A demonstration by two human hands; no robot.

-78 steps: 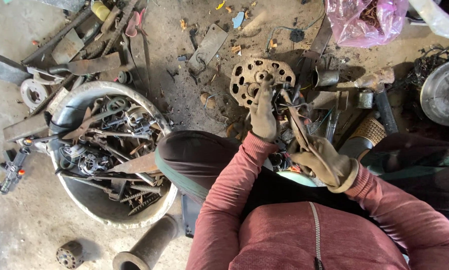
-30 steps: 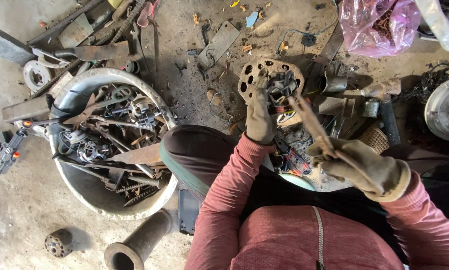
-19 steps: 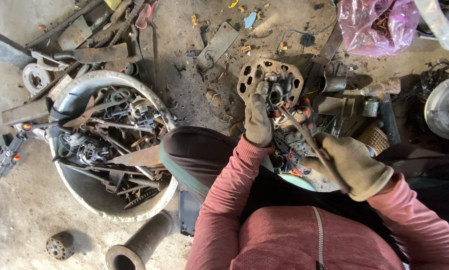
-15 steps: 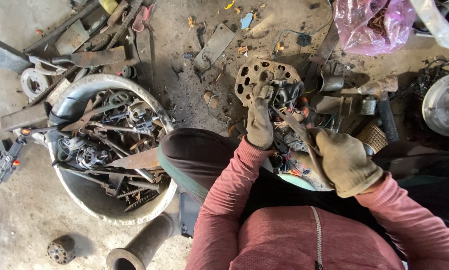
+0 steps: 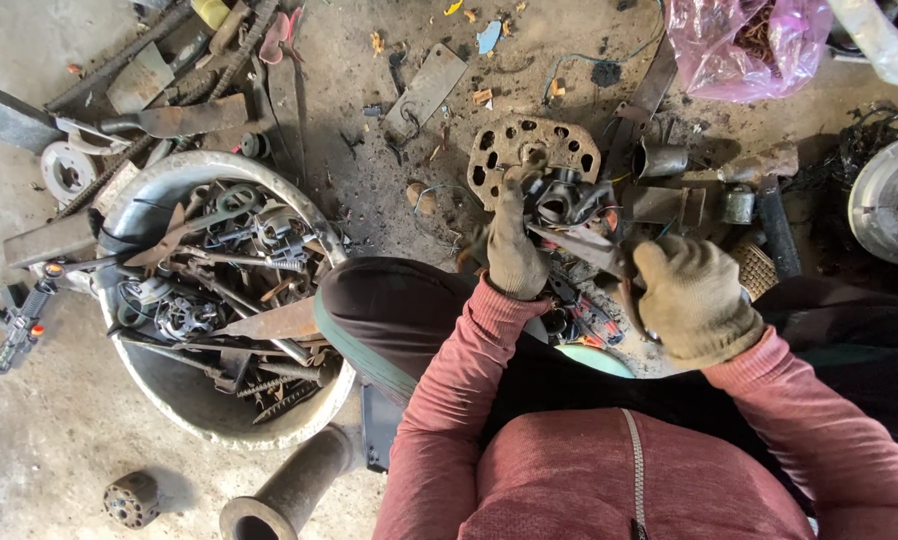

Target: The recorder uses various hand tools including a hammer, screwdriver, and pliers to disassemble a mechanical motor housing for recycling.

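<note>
Two gloved hands, left hand (image 5: pixel 514 250) fingers gripping perforated disc (image 5: pixel 529 150) rim, right hand (image 5: pixel 689 300) fingers closed on dark tool (image 5: pixel 584 245), scrap crowding close.

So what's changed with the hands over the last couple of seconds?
The right hand swung out to the right with its long tool, then came back in beside the perforated metal disc. The left hand stayed gripping the disc; the tub of scrap is unmoved.

gloved left hand (image 5: pixel 514 250) grips rusty perforated disc (image 5: pixel 529 155); gloved right hand (image 5: pixel 691 300) holds dark metal bar (image 5: pixel 579 245) w/ tip at disc. scrap tub (image 5: pixel 149 385) to left.
</note>
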